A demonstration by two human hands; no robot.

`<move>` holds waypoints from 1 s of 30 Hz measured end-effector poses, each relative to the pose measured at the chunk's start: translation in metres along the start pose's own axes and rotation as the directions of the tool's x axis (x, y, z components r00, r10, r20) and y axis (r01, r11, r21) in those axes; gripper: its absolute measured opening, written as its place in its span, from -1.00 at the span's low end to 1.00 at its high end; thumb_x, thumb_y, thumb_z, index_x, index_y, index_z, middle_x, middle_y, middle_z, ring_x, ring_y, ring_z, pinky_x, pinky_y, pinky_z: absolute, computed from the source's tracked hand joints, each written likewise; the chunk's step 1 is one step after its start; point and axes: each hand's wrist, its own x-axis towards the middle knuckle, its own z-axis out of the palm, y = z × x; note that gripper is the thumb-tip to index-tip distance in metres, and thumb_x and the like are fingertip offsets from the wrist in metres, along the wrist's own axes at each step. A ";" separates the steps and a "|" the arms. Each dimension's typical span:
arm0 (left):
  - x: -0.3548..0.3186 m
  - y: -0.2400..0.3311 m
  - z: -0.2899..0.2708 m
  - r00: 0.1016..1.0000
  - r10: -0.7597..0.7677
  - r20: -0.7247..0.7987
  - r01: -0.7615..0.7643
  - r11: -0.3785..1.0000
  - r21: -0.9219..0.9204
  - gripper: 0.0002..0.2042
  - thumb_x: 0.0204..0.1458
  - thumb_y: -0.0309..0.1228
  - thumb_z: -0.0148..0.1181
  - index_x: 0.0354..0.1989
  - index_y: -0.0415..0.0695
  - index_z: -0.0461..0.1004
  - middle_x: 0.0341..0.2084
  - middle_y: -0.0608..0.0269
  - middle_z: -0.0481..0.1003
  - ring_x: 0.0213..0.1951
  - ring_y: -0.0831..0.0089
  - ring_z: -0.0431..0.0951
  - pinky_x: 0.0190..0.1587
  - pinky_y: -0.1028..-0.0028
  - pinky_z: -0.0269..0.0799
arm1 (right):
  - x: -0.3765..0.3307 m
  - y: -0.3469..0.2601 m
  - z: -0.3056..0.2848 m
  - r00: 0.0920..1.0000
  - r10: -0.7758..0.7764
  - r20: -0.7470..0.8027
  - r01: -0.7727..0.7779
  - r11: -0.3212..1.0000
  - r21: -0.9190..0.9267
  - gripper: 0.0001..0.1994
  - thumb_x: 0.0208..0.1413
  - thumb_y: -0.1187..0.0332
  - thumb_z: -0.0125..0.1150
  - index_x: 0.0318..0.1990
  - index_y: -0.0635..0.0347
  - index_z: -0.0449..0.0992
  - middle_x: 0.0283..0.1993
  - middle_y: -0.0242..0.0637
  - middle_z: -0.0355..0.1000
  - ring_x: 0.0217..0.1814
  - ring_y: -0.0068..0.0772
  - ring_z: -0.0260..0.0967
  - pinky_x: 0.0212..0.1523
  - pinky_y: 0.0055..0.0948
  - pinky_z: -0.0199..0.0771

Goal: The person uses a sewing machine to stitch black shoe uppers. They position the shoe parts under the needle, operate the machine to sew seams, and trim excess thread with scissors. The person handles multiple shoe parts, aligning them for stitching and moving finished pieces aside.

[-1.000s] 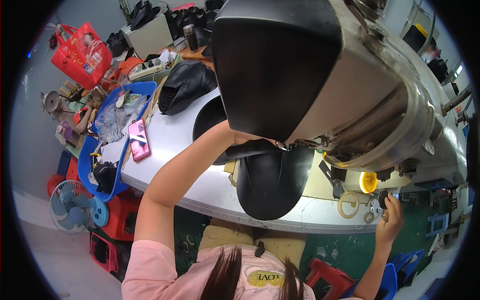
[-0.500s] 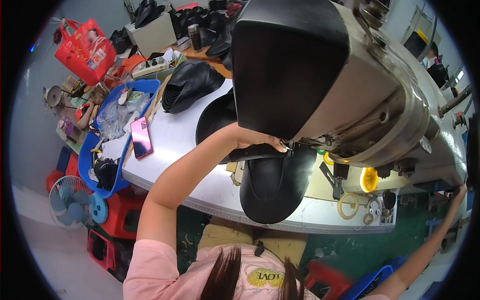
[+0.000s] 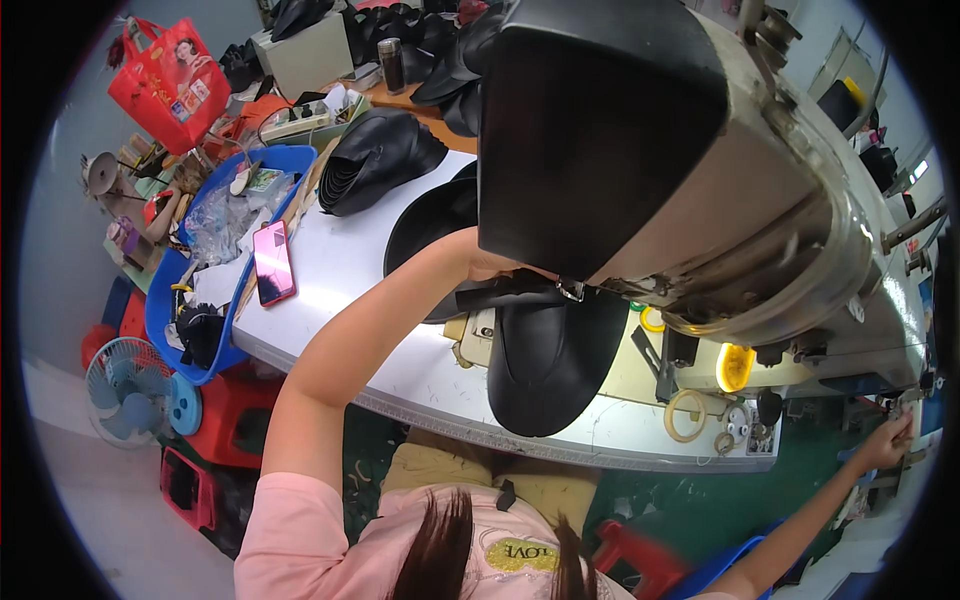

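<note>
My left hand (image 3: 492, 266) reaches under the head of a large grey sewing machine (image 3: 680, 170), which hides most of its fingers. It rests on and holds a black leather piece (image 3: 552, 362) that hangs over the front edge of the white table (image 3: 350, 290). My right hand (image 3: 886, 446) is stretched far out to the right, below the table's end, touching a small grey part at the picture's rim. Whether its fingers grip that part is too small to tell.
More black leather pieces (image 3: 380, 160) are piled at the back. A pink phone (image 3: 272, 262) lies at the table's left edge beside a blue basket (image 3: 165, 300). A yellow lamp (image 3: 735, 366) and a tape ring (image 3: 688, 415) sit right. A fan (image 3: 120, 388), red stools (image 3: 232, 420) and a red bag (image 3: 165, 82) are at left.
My right hand has swung from the table's right front edge out to the far right and lower. My left hand stays under the machine head on the leather.
</note>
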 end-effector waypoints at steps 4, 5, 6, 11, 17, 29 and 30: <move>0.007 -0.027 0.019 0.999 -0.003 -0.037 -0.028 0.598 -0.801 -0.79 -0.22 -0.60 0.15 -0.33 -0.18 0.44 -0.47 0.26 0.44 -0.41 0.58 0.39 -0.34 0.60 0.31 | -0.063 -0.125 -0.023 0.975 0.054 0.214 -0.100 0.972 0.211 -0.83 0.08 0.43 -0.08 -0.23 0.27 0.43 -0.54 -0.41 0.27 -0.55 -0.62 0.13 -0.52 -0.66 0.17; 0.002 -0.031 0.030 0.995 -0.051 -0.084 -0.035 0.614 -0.788 -0.80 -0.22 -0.60 0.14 -0.34 -0.19 0.43 -0.48 0.29 0.43 -0.43 0.60 0.37 -0.36 0.61 0.30 | -0.092 -0.141 -0.020 0.954 0.064 0.293 -0.154 0.943 0.295 -0.83 0.08 0.46 -0.09 -0.23 0.26 0.43 -0.56 -0.42 0.23 -0.57 -0.64 0.08 -0.56 -0.67 0.11; -0.001 -0.033 0.038 0.992 -0.076 -0.103 -0.035 0.617 -0.786 -0.81 -0.21 -0.61 0.13 -0.35 -0.19 0.43 -0.49 0.31 0.42 -0.46 0.62 0.36 -0.38 0.63 0.28 | -0.117 -0.150 -0.025 0.923 0.049 0.382 -0.191 0.920 0.341 -0.84 0.05 0.46 -0.07 -0.26 0.26 0.43 -0.52 -0.39 0.26 -0.55 -0.65 0.09 -0.57 -0.68 0.08; -0.044 -0.058 0.070 1.000 -0.009 0.005 0.009 0.602 -0.798 -0.59 -0.32 -0.56 0.20 -0.18 -0.28 0.32 -0.40 0.23 0.43 -0.40 0.56 0.44 -0.45 0.68 0.33 | -0.210 -0.248 -0.002 0.324 -0.117 0.939 -0.695 0.644 0.321 -0.52 0.06 -0.05 -0.20 -0.21 0.27 0.28 -0.54 -0.42 0.21 -0.52 -0.67 0.06 -0.43 -0.65 0.11; -0.093 -0.080 0.093 0.867 0.490 -0.087 -0.410 0.603 -0.684 -0.98 -0.13 -0.41 0.15 -0.50 0.04 0.46 -0.44 0.32 0.33 -0.16 0.35 0.30 -0.07 0.32 0.14 | -0.247 -0.324 -0.014 -0.121 -0.552 0.825 -0.949 0.309 0.067 -0.86 -0.05 0.43 0.08 -0.36 0.31 0.32 -0.42 -0.31 0.25 -0.35 -0.54 0.23 -0.30 -0.59 0.22; -0.100 -0.078 0.090 0.803 0.587 -0.099 -0.511 0.595 -0.620 -0.88 -0.10 -0.40 0.10 -0.46 -0.15 0.34 -0.49 0.29 0.32 -0.20 0.31 0.32 -0.16 0.38 0.23 | -0.227 -0.353 -0.010 0.004 -0.675 0.738 -0.849 0.387 0.359 -0.84 -0.17 0.49 0.19 -0.44 0.35 0.34 -0.48 -0.24 0.24 -0.42 -0.38 0.26 -0.39 -0.53 0.27; -0.101 -0.078 0.087 0.818 0.565 -0.109 -0.498 0.600 -0.627 -0.89 -0.08 -0.39 0.08 -0.45 -0.14 0.35 -0.49 0.29 0.32 -0.20 0.31 0.32 -0.16 0.37 0.22 | -0.219 -0.349 -0.010 0.001 -0.621 0.784 -0.849 0.414 0.328 -0.85 -0.19 0.50 0.19 -0.45 0.34 0.34 -0.52 -0.26 0.24 -0.45 -0.43 0.24 -0.42 -0.56 0.25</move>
